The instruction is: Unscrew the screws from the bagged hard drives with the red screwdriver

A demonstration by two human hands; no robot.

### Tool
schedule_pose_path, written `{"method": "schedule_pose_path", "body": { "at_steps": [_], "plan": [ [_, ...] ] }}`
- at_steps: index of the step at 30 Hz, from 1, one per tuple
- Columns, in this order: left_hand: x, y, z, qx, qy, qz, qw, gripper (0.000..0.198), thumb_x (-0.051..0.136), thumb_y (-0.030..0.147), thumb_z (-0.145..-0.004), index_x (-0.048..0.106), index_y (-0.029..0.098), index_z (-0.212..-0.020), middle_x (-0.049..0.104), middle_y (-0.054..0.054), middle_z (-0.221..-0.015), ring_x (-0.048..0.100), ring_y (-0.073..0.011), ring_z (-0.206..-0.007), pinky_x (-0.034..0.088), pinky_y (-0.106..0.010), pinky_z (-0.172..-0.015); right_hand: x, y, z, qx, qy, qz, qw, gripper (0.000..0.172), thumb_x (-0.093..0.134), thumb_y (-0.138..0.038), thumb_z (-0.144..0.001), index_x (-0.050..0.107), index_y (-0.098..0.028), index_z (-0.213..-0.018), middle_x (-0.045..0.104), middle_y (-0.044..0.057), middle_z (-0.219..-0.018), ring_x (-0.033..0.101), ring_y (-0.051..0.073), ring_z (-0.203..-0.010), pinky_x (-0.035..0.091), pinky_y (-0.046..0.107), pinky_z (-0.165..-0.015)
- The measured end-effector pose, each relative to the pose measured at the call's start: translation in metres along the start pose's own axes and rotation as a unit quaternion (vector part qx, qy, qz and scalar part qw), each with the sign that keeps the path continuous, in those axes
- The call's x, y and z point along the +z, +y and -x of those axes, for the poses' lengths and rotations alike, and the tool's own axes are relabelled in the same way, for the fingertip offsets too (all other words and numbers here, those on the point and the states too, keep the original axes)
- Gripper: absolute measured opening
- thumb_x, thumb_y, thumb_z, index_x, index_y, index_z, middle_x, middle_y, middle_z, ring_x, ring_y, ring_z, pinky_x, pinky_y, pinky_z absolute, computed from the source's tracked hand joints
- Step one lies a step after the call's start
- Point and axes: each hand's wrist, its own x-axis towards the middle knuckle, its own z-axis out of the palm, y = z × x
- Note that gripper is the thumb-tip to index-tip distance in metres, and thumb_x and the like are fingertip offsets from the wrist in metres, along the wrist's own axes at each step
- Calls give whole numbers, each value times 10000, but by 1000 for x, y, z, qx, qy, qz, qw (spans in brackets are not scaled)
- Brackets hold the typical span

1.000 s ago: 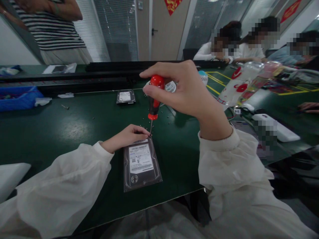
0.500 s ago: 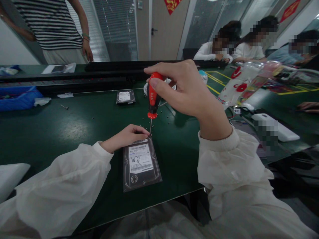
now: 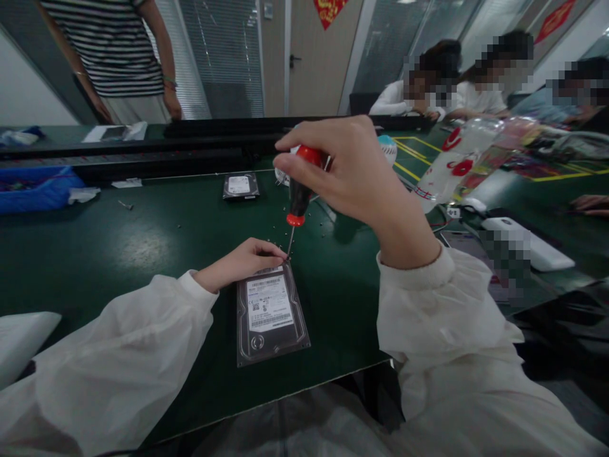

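Note:
My right hand (image 3: 347, 168) pinches a red-and-black screwdriver (image 3: 299, 200) by its handle with the thumb and fingers. The thin shaft slants down to the far right corner of a hard drive (image 3: 270, 314), which lies label-up in clear plastic packaging on the green workbench (image 3: 143, 254). The tip meets that corner, though the exact contact is hidden. My left hand (image 3: 242, 261) lies on the table with its fingertips gripping the drive's far edge. Several tiny screws (image 3: 280, 242) are scattered near the tip.
A second hard drive (image 3: 240, 185) lies farther along the bench. A blue bin (image 3: 33, 188) sits at the left, and a black rail (image 3: 190, 149) crosses the far side. A clear bottle (image 3: 457, 162) and a white device (image 3: 528, 244) are at the right. Several people are beyond the bench.
My right hand has twisted the screwdriver, and its handle now leans right instead of left. The standing person's arms have dropped to their sides.

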Motion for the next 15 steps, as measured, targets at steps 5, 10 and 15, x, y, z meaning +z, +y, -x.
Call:
{"method": "schedule_pose_path", "body": {
  "at_steps": [5,10,15],
  "plan": [
    [0,0,0,-1,-5,-1,1000,316,787,480,-814,832,216,-983,798,-63,-1040,727,-234,-904,564,-375,-828,0,-1,2,21,-42,16,999,390,370,-236,-1041,589,-141,-1350,719,76,-1157,664,195,-1008,453,336,-890],
    [-2,-1,0,-3,-6,-1,1000,300,790,468,-821,833,225,-992,797,-62,-1051,727,-229,-907,563,-379,-844,-3,-1,2,26,-29,34,999,345,494,-423,-1023,677,-173,-1174,736,37,-961,643,151,-795,444,294,-766],
    [-1,0,0,2,-8,4,1000,294,792,452,-818,828,210,-983,799,-62,-1052,731,-230,-919,563,-369,-838,-5,0,1,8,-20,-9,1000,322,481,-297,-1008,688,-182,-1226,759,64,-1111,702,178,-933,499,276,-786]
  ]
}}
